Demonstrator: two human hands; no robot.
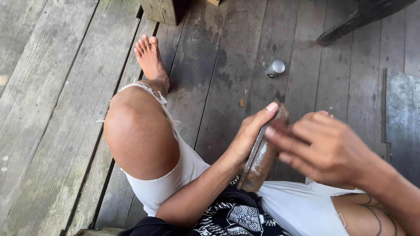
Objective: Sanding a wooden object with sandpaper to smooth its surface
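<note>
A plank floor (61, 87) of grey weathered wood is seen across the whole view. A bare knee (138, 131) is raised at nine o'clock of centre, with the foot (151, 59) set flat on the planks at eleven o'clock. A dark metal sheet (402, 122) lies at three o'clock.

A rusty metal piece (262, 157), long and flat-edged, is held upright over the lap at centre, tilted slightly toward one o'clock. It is gripped by the left hand (249, 135), fingers behind and thumb laid along its upper edge. The right hand (323, 148) is placed at three o'clock of the piece, its fingertips (271, 133) touching the upper face; motion blur is noted there, so whether it clamps cannot be told.

A small silver cylinder (275, 68) lies on the planks at twelve o'clock, well apart from both hands.
</note>
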